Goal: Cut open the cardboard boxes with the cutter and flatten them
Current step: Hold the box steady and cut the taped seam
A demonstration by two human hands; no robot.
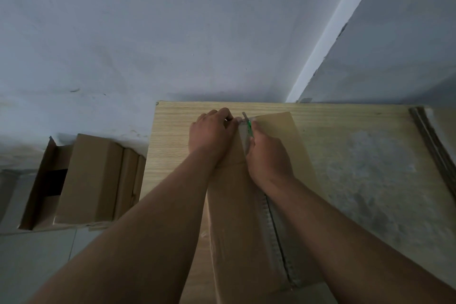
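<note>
Here the right hand (269, 155) curls its grip round the cutter (249, 128), blade seemingly in the seam; just left, the left hand (212, 131) pinches the box (234, 217) steady on the counter (170, 136).

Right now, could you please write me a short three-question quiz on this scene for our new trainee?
1. True or false: the right hand grips the green cutter.
2. What does the left hand hold? A) the far end of the cardboard box B) a roll of tape C) a pair of scissors
3. Fill in: the cardboard box lies on a wooden ____.
Key: 1 true; 2 A; 3 table.
</note>
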